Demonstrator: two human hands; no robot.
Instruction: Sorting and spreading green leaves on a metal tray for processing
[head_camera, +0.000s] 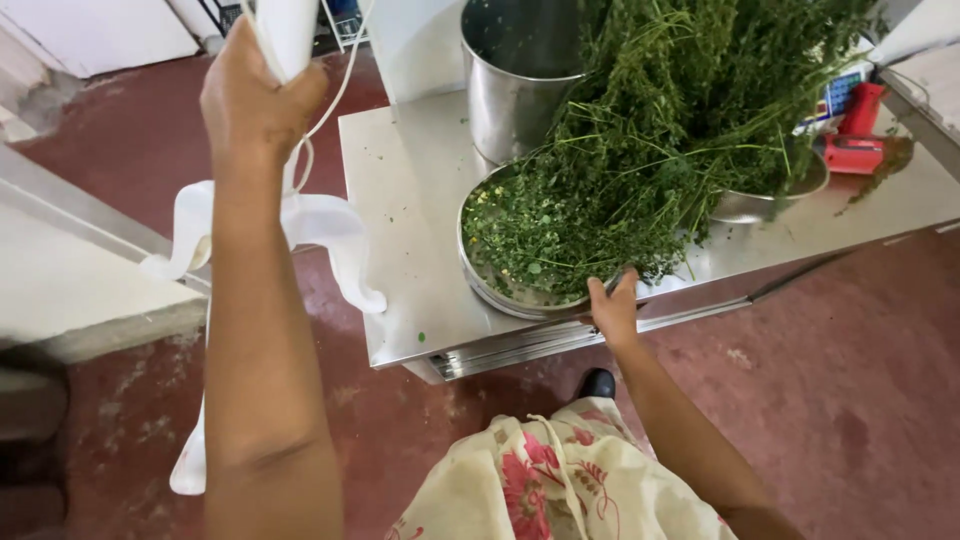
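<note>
— Two hands, far apart. What is each one doing?

— Raised high, the left hand (255, 95) is clenched tight around a bunched white cloth (290, 35), which hangs down past the forearm in loose folds toward the red floor (860, 400). Lower down, the right hand (614, 308) sits at the near rim of a round metal tray (490, 285), fingers curled onto the edge, thumb up against the greens.

— Where does the tray sit?

— On a steel table (400, 200), close to its front edge. It is heaped with a big bundle of leafy green stems (650, 170) — the stems lean up and back over a tall steel pot (515, 90) standing just behind the tray.

— Anything else on the table?

— A second metal bowl (770, 200) lies partly under the greens on the right, and a red handheld device (855, 150) rests near the far right corner. Small green bits are scattered on the bare tabletop.

— And the person?

— Only the forearms, a floral garment (540, 480) and the toe of a dark shoe (600, 383) under the table edge are in view.
</note>
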